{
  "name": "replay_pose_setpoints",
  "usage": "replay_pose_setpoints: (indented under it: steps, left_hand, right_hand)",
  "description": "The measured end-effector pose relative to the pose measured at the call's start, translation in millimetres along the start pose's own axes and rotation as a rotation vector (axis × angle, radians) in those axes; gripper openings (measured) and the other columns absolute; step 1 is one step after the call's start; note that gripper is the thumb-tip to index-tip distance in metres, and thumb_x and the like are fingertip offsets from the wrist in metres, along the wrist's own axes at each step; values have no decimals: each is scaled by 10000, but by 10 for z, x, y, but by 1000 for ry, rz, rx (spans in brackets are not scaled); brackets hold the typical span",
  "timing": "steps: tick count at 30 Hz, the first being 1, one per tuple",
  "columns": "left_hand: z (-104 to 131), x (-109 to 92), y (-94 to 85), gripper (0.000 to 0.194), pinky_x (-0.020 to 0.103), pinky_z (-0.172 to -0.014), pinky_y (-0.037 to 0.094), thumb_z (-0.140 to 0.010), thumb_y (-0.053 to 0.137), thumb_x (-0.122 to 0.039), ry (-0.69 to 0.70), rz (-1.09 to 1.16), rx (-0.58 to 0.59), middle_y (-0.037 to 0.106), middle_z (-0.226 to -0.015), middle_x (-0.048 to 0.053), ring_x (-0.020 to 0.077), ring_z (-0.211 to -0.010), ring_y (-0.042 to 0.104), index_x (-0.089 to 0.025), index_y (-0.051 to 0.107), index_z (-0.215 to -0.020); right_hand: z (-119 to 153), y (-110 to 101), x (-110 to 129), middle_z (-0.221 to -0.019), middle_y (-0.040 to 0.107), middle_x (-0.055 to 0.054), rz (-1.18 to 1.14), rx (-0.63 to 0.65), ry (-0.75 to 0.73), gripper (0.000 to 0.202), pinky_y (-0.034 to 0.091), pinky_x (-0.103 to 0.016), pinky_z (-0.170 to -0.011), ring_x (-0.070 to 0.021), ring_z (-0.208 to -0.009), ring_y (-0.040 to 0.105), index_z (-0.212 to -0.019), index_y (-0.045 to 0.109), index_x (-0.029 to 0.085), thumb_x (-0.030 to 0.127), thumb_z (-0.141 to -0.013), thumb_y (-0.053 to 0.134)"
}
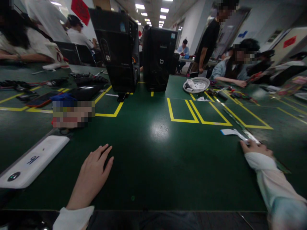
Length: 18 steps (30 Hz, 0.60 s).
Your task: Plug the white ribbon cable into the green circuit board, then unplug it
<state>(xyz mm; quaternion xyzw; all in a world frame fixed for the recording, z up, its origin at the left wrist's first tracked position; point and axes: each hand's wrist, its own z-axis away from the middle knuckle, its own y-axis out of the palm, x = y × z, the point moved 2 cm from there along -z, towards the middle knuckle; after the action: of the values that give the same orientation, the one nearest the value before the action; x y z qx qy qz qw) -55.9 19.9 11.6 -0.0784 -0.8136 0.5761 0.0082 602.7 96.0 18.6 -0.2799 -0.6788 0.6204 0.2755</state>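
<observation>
My left hand (94,175) rests palm down on the green tabletop, its fingers stretched out and slightly apart, holding nothing. At the right, my right hand (259,149) is closed with the thumb and fingers at one end of a white flat ribbon cable (229,131). The cable's other end, tipped blue, points left over the table. Part of it is hidden by the fingers. A shiny narrow strip (250,134) runs along the table up to the same hand. Left of my left hand lies a white oblong device (38,159) with a dark round spot.
Two black computer towers (117,60) stand at the back. A white basket (196,85) holds small parts. Yellow tape (184,120) marks rectangles on the table. Dark cables (55,81) and a blurred-out item (73,114) lie at left. Several people sit or stand around.
</observation>
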Motion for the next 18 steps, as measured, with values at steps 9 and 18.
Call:
replay_pose_setpoints:
  steps: [9,18]
  left_hand:
    - [-2,14,0,590,536,-1072,396,-967,263,-497,-4,-7,18,541,-1389,159,341,-1281,506,-127,526,-1344]
    - [1,33,15,600,536,-1074,394,-965,264,-500,-1,-1,19,536,-1390,161,344,-1288,497,-116,528,-1343]
  right_hand:
    - [77,-25,18,-1426,389,-240,17,-8,5,740,328,-558,-1006,-446,-1300,374,-1371,498,211,664,-902,148]
    - [31,-79,26,-1483,346,-225,-23,61,22,679,304,-573,-1000,-443,-1326,337,-1432,453,257,622,-911,216]
